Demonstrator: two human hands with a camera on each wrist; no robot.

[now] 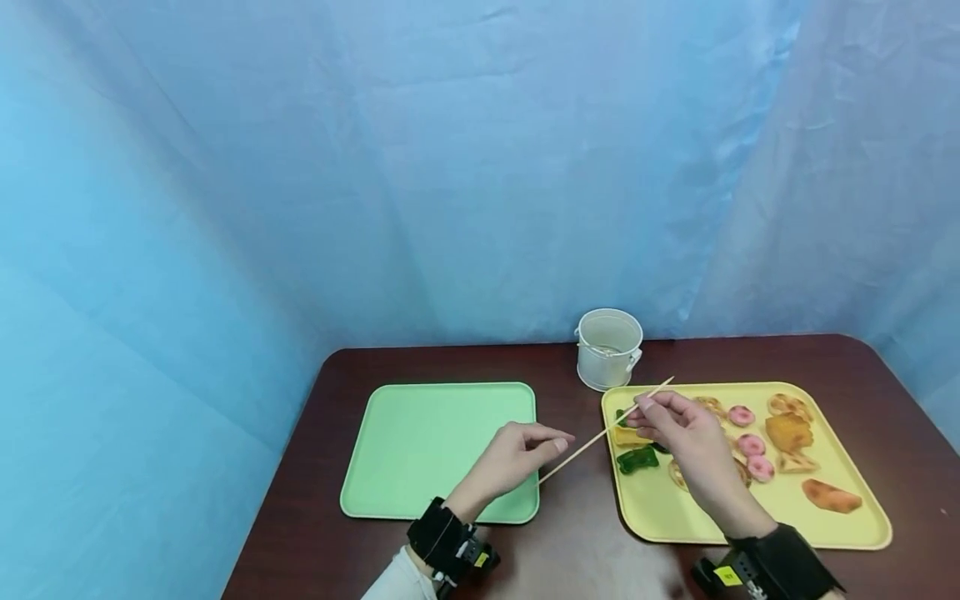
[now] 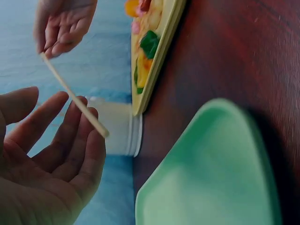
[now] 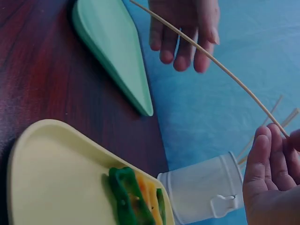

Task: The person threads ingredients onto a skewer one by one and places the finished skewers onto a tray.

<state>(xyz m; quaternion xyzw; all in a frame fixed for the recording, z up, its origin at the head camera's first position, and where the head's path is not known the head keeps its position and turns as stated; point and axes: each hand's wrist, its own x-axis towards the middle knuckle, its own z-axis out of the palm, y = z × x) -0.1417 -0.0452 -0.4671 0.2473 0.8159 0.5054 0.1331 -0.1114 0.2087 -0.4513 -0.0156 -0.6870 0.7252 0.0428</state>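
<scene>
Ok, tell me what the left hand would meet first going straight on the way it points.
Probably the thin, pale wooden stick, slanting just ahead of the left hand in the head view; depth is unclear, so the hand might pass over or under it.

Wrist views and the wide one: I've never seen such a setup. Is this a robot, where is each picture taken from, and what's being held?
No robot: a person is at work, bare-handed. The wide picture comes from a head camera looking forward and down; the others come from cameras on the left and right wrists. On the table are a green tray, a yellow tray with food pieces and a bucket. The right hand pinches a stick; the left hand is open near its other end.
</scene>
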